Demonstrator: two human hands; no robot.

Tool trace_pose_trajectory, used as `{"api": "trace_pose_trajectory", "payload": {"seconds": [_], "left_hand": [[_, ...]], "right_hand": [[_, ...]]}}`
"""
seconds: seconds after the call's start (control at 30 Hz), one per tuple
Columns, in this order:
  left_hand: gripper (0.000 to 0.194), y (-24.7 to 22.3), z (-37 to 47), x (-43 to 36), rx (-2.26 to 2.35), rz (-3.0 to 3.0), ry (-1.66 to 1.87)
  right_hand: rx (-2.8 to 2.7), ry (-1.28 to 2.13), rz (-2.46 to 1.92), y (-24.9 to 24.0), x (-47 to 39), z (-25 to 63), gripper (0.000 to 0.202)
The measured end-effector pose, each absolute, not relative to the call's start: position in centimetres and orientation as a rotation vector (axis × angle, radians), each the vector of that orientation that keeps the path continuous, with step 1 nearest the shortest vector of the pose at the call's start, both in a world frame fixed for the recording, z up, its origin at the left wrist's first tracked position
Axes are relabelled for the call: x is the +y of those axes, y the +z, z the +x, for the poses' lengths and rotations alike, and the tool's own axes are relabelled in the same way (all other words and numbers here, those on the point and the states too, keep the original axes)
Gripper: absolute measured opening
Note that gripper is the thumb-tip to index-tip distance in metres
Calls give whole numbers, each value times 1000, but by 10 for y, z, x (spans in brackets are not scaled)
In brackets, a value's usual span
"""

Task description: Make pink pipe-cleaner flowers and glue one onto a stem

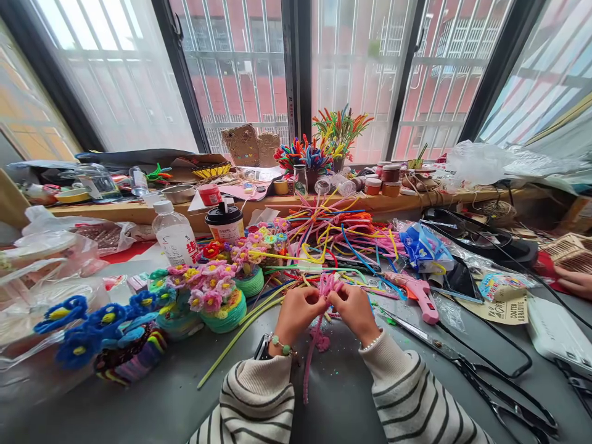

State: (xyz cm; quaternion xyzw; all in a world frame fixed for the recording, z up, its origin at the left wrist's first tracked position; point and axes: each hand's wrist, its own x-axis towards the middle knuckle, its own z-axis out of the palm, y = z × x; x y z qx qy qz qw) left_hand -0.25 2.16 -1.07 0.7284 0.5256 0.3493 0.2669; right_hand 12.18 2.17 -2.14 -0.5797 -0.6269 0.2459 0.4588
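Observation:
At the centre, my left hand (300, 310) and my right hand (355, 310) meet, thumbs and fingertips pinched on a pink pipe cleaner (328, 285) bent into loops. One long end of it (307, 376) hangs below my left hand towards the table. Below the fingers, between my wrists, is a small pink fuzzy piece (320, 340); whether it is joined to the held one is hard to tell. Just beyond my hands lie loose coloured pipe cleaners (342, 237). A yellow-green pipe cleaner (238, 336) rests left of my left wrist.
Pink flowers (215, 287) and blue flowers (104, 320) in pots stand left, with a bottle (173, 231) and a cup (224, 223) behind. Right are a pink glue gun (420, 296), scissors (437, 345), a white box (559, 333) and another person's hand (576, 282).

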Motion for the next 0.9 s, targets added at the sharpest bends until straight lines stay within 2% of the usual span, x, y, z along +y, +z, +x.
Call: {"api": "trace_pose_trajectory", "payload": {"seconds": [0.23, 0.43, 0.9], "left_hand": [[30, -7, -4, 21, 1366, 1881, 968], [29, -5, -3, 19, 1386, 1844, 1003], [27, -7, 0, 17, 1393, 2004, 1016]], "right_hand": [[-1523, 533, -1401, -19, 18, 119, 24], [-1354, 797, -1293, -23, 21, 118, 19], [-1248, 1045, -1188, -25, 24, 117, 16]]}}
